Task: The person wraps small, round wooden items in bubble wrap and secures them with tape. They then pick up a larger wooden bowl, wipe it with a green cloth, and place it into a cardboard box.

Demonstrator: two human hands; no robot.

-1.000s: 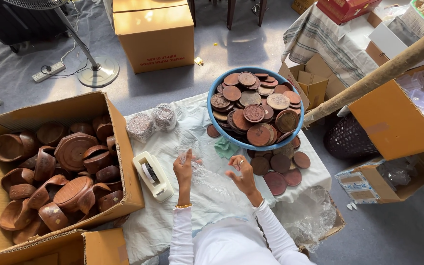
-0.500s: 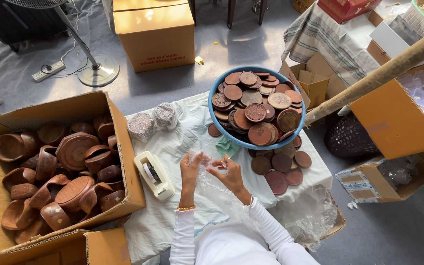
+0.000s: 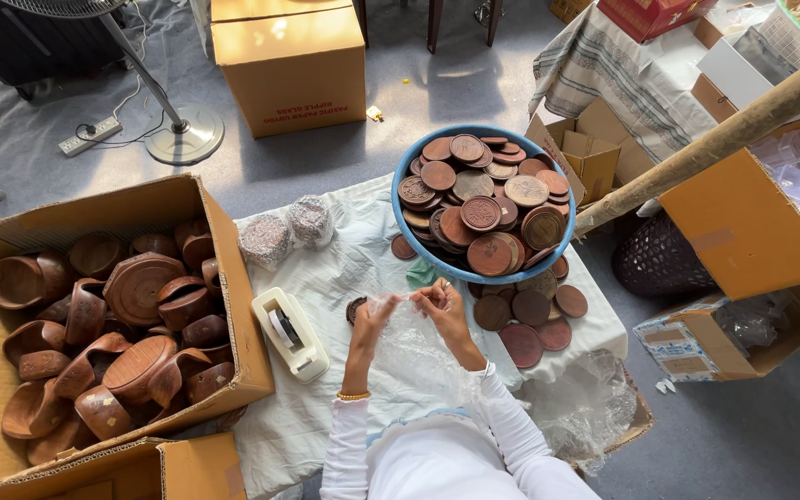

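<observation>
Pinching a clear plastic bag (image 3: 411, 344) between them, the left hand (image 3: 369, 318) and right hand (image 3: 440, 303) meet at lower centre of the frame, fingers closed on the film's top edge. The bag hangs down over the white-clothed surface (image 3: 344, 268). A small brown disc (image 3: 355, 308) lies just left of the left hand, and a tape dispenser (image 3: 290, 332) sits further left. Above the hands stands a blue basin (image 3: 400, 199) heaped with brown lids, with more lids (image 3: 530, 319) loose to the right. An open box (image 3: 224, 241) of wooden bowls fills the left.
</observation>
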